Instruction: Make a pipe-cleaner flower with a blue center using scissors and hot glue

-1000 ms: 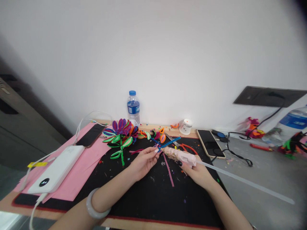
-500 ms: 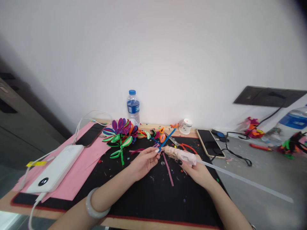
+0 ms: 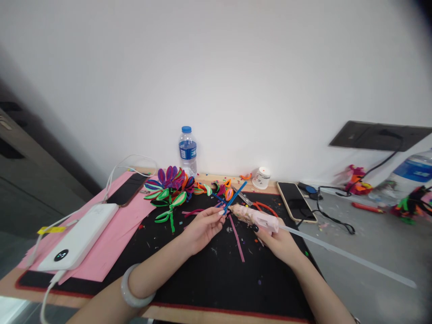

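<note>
Drawn back slightly since the earlier frame, the glue gun (image 3: 258, 218) now points its nozzle (image 3: 231, 208) just beside the blue pipe cleaner (image 3: 239, 191); whether they touch, I cannot tell from the head view. The left hand (image 3: 202, 231) pinches the pipe cleaner's lower end in narrowed fingers, its free end slanting up and away. The right hand (image 3: 281, 240) has its fingers wrapped around the gun, though the trigger is hidden; a long glue stick (image 3: 351, 256) trails from the back.

Nearer me than the left fingertips, a pink strip (image 3: 237, 240) lies on the black mat (image 3: 202, 283) covering the desk (image 3: 192, 314). Just beyond them are scissors (image 3: 266, 208).

I'd judge that steady wrists, small dabs and fingertips well clear of the hot nozzle work best, with the long stick kept from tugging the gun askew.
</note>
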Motion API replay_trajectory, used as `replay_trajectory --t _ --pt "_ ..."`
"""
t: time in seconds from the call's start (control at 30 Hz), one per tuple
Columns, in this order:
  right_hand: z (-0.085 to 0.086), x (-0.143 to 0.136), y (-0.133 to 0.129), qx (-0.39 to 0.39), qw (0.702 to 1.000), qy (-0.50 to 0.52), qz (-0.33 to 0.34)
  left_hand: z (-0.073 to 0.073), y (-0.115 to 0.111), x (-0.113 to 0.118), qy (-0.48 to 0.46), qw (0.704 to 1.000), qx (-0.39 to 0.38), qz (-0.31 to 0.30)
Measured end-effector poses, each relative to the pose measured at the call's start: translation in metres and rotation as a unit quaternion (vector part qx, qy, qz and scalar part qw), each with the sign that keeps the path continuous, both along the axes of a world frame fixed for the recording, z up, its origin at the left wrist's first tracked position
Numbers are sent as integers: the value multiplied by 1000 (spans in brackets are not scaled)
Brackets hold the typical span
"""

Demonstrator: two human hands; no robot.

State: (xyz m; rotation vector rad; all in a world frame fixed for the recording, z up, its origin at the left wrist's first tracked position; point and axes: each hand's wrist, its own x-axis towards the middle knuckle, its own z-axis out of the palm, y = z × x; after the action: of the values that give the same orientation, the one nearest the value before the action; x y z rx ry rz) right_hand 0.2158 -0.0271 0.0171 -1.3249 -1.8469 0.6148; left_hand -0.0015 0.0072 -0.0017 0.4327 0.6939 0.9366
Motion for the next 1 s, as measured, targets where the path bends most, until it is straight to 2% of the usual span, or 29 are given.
replay_trajectory --t 0.1,0.2,0.57,1.0 --pt "1 0 0 -8 999 -38 30 0 0 0 -6 1000 3 -3" --pt "2 -1 -1 -17 999 -26 40 0 0 0 -5 1000 3 -3" --pt "4 -2 -3 -60 998 22 18 2 -1 0 -4 1000 2 -5" --pt "4 -2 -4 -38 999 25 -6 3 -2 1 3 1000 -8 1"
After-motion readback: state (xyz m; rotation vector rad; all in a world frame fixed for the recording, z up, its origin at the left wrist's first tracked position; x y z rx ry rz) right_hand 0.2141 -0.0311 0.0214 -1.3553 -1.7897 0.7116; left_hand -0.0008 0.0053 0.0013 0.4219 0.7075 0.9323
